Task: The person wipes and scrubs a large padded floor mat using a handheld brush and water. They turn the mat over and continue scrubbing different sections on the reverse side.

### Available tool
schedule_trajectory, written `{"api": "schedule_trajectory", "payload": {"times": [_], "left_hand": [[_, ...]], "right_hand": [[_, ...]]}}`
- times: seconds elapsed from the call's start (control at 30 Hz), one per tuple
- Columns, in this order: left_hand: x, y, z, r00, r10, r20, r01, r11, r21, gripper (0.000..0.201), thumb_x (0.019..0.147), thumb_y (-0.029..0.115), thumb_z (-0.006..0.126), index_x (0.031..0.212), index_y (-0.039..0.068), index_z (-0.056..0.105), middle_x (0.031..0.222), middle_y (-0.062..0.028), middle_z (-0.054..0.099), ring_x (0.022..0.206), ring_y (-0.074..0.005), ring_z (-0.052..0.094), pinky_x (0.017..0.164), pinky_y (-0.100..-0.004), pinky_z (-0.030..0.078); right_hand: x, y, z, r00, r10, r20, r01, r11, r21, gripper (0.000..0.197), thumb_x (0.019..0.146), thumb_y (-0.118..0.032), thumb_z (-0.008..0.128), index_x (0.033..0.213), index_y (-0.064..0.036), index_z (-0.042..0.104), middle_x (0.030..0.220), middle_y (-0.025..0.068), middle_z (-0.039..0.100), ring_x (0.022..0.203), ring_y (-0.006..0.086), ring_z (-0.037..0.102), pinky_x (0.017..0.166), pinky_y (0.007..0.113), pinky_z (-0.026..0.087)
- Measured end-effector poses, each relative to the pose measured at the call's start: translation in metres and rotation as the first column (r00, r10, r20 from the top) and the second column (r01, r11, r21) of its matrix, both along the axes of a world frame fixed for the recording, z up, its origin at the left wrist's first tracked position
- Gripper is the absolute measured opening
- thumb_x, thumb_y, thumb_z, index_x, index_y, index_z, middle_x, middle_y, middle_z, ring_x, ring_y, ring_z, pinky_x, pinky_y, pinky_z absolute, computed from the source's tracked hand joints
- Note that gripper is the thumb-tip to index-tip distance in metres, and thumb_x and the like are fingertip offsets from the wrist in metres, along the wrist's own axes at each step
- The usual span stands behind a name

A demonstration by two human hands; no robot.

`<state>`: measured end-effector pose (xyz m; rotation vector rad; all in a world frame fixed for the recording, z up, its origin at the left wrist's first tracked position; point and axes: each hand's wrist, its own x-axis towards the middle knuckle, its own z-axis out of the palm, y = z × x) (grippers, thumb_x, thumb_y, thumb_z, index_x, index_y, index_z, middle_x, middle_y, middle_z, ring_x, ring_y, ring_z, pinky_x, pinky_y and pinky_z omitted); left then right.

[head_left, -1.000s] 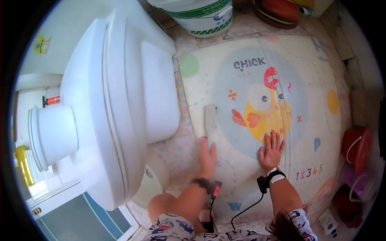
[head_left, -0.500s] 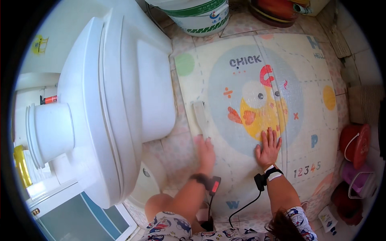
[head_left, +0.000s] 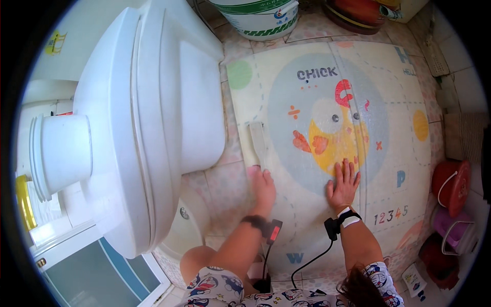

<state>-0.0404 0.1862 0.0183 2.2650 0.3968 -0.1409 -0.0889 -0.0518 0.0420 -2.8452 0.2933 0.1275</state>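
Note:
A large pale play mat (head_left: 327,230) with a yellow chick in a grey-blue circle lies on the tiled floor, its surface shiny as if wet. Near its left edge my left hand (head_left: 263,189) is closed round the handle of a whitish scrubbing brush (head_left: 259,143). The brush head points away from me and rests on the mat; its bristles are hard to make out. My right hand (head_left: 343,183) lies flat on the lower part of the chick, fingers stretched out, holding nothing. Both wrists wear black straps with cables.
A white toilet (head_left: 199,102) stands close on the left. Beyond the mat are a white and green bucket (head_left: 263,23) and a red-brown tub (head_left: 355,15). Along the right lie a red bucket (head_left: 451,187), a purple container (head_left: 450,222) and a dark red basin (head_left: 440,262).
My left hand and the brush have slid slightly forward along the mat's left edge. My right hand stays flat in place. The whole view has shifted a little.

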Motion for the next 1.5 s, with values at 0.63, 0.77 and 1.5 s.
{"api": "schedule_trajectory", "payload": {"times": [0.63,0.77,1.5], "left_hand": [[0.005,-0.007,0.02,0.993,0.032,-0.116,-0.035,0.999,-0.022,0.032,0.09,0.025,0.035,0.084,-0.005,0.044,0.074,-0.0218,0.049,0.071,-0.0361,0.048,0.069,-0.0414,0.038],[0.015,-0.008,0.023,0.983,0.072,-0.167,-0.083,0.995,-0.056,0.033,0.091,0.027,0.036,0.081,-0.005,0.043,0.073,-0.0215,0.049,0.07,-0.0347,0.048,0.068,-0.0414,0.038],[0.124,0.032,0.012,0.893,0.149,-0.424,-0.26,0.941,-0.216,0.038,0.089,0.035,0.036,0.077,0.001,0.044,0.058,-0.0127,0.052,0.044,-0.0239,0.05,0.035,-0.0373,0.038]], "right_hand": [[0.0,0.002,0.001,1.0,-0.016,-0.016,0.016,1.0,-0.004,0.058,0.074,-0.027,0.045,0.13,-0.0147,0.036,0.141,0.0086,0.023,0.131,0.0272,0.017,0.105,0.049,0.004],[-0.002,0.001,-0.001,1.0,-0.012,-0.014,0.012,1.0,-0.009,0.058,0.074,-0.027,0.045,0.13,-0.0143,0.036,0.141,0.0088,0.023,0.131,0.0276,0.017,0.105,0.049,0.004],[-0.002,-0.003,-0.002,1.0,-0.01,0.011,0.01,1.0,-0.004,0.058,0.074,-0.026,0.047,0.129,-0.0128,0.036,0.14,0.0094,0.024,0.13,0.0279,0.019,0.104,0.05,0.006]]}}
